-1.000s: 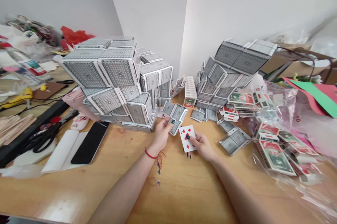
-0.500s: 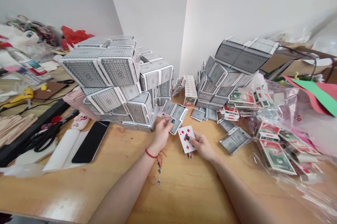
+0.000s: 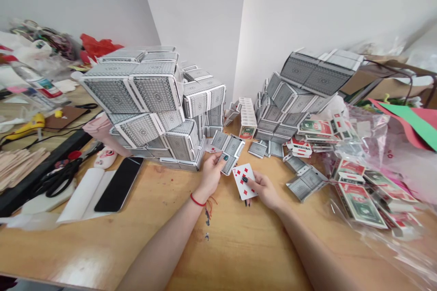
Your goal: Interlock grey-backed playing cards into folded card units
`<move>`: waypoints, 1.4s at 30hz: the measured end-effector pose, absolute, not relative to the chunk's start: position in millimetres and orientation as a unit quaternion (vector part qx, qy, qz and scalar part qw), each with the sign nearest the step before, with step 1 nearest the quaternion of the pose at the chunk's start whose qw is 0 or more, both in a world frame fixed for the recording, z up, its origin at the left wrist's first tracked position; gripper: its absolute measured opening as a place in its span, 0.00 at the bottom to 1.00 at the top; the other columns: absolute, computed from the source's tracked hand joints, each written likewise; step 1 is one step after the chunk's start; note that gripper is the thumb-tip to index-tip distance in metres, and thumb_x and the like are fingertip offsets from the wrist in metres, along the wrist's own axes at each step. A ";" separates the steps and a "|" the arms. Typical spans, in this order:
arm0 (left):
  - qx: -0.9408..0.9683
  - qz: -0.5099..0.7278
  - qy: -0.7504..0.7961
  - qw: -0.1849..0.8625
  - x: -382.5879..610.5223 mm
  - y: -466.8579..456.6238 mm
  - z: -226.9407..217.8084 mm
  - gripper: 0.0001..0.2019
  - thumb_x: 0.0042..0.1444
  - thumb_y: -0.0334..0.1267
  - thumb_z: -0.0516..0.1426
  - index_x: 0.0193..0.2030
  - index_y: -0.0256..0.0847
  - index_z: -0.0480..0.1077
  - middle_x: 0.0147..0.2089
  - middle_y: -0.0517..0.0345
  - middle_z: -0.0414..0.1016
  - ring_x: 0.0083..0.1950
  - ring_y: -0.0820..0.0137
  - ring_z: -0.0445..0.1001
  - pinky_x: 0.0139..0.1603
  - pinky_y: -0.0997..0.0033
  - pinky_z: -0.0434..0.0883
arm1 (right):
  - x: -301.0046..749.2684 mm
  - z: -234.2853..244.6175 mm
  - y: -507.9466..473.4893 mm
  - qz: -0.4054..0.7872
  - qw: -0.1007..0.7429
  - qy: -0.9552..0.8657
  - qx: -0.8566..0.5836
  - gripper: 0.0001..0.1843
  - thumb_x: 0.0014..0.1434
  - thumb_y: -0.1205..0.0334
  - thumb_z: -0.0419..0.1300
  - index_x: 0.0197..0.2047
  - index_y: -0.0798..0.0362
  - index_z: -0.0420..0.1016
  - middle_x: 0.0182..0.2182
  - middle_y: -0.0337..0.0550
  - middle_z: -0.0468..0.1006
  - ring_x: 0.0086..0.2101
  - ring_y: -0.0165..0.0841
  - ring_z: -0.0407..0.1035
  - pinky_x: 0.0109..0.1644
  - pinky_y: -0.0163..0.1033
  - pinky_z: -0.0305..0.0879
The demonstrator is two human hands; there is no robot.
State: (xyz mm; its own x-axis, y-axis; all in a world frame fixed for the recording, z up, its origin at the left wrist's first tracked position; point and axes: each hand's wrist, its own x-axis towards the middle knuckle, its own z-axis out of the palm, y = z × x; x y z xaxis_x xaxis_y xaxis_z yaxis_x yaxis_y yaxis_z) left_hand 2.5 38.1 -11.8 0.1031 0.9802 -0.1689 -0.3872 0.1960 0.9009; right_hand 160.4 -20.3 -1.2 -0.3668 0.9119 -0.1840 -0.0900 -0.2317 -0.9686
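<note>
My left hand [image 3: 210, 176], with a red string at the wrist, pinches a grey-backed playing card [image 3: 230, 166] between thumb and fingers. More grey-backed cards [image 3: 221, 140] lie just beyond it, partly overlapped. My right hand [image 3: 265, 190] grips a playing card, a seven of diamonds [image 3: 241, 187], with its face turned up toward me and the thumb on top. Its other fingertips show below that card. The two held cards are close together over the wooden table [image 3: 225, 245]. Whether either hand holds more than one card cannot be made out.
Tall stacks of grey card-built blocks stand at left [image 3: 150, 90] and right [image 3: 290, 95]. Between them runs a row of card boxes [image 3: 247, 120]. A phone [image 3: 119, 185] and scissors [image 3: 63, 175] lie left. Card packs [image 3: 362, 204] and clear plastic [image 3: 341, 232] cover the right side.
</note>
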 end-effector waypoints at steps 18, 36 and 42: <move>0.401 0.546 0.423 0.602 2.0 40.0 -17.9 0.17 0.44 0.37 0.60 0.42 0.34 0.67 0.38 0.49 0.75 0.41 0.64 0.73 0.41 0.66 0.67 | 161.7 -1.6 -21.1 0.679 0.383 -0.470 -0.414 0.17 0.52 0.48 0.55 0.31 0.55 0.60 0.16 0.38 0.73 0.14 0.31 0.68 0.15 0.32 0.61; 0.409 0.539 0.429 0.598 1.5 39.7 -16.3 0.16 0.45 0.38 0.59 0.42 0.36 0.68 0.37 0.52 0.75 0.35 0.69 0.73 0.40 0.67 0.67 | 160.7 0.4 -20.0 0.650 0.390 -0.479 -0.443 0.17 0.53 0.48 0.54 0.30 0.54 0.59 0.16 0.39 0.74 0.14 0.31 0.68 0.15 0.31 0.60; 0.403 0.538 0.427 0.604 1.8 39.2 -15.4 0.15 0.45 0.38 0.59 0.41 0.36 0.68 0.37 0.52 0.75 0.39 0.67 0.73 0.40 0.67 0.67 | 161.8 -4.3 -19.5 0.669 0.392 -0.471 -0.420 0.16 0.53 0.49 0.55 0.31 0.54 0.59 0.16 0.37 0.73 0.14 0.31 0.68 0.16 0.33 0.63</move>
State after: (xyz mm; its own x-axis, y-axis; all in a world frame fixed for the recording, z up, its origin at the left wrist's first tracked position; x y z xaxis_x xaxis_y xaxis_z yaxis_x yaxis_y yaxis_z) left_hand 1.8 39.2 -15.4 0.0554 0.9951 -0.0823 -0.3066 0.0954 0.9470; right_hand 161.8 -19.5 -4.3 -0.3394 0.9206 -0.1930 -0.1289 -0.2488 -0.9599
